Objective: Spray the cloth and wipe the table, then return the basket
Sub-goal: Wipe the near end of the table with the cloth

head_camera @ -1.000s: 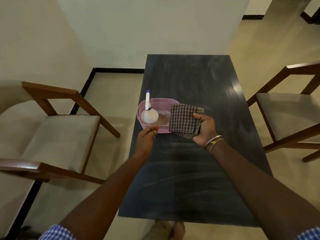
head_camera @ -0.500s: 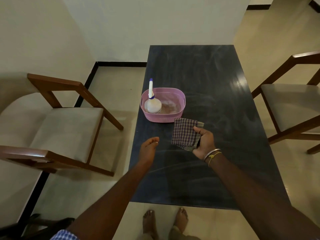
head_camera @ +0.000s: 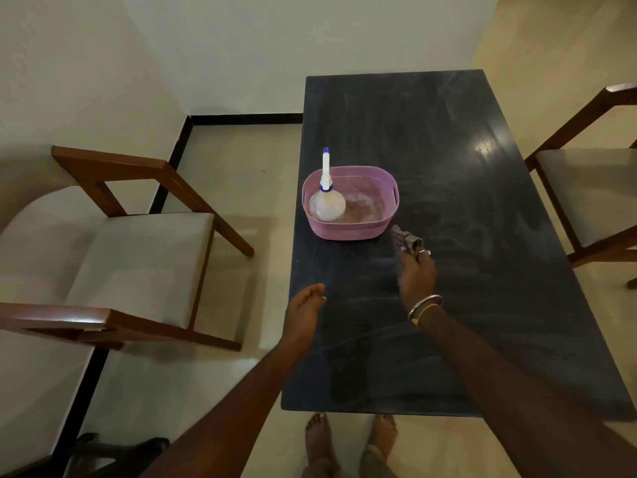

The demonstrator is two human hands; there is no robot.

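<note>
A pink plastic basket [head_camera: 351,232] stands near the left edge of the dark table [head_camera: 465,188]. Inside it a white spray bottle [head_camera: 326,203] with a blue-tipped nozzle stands upright on the left side. My right hand [head_camera: 415,276] grips a folded checked cloth [head_camera: 405,241] just off the basket's near right corner, held edge-on above the table. My left hand [head_camera: 306,305] hovers over the table's left edge, in front of the basket, fingers loose and holding nothing.
A wooden chair with a pale cushion [head_camera: 131,257] stands left of the table, another chair [head_camera: 593,188] on the right. The wall [head_camera: 310,36] lies behind the table's far end. My bare feet [head_camera: 351,439] are at the near edge.
My right hand has turned the cloth from flat-facing to edge-on and lowered it beside the basket. My left hand has drawn back from the bottle toward me.
</note>
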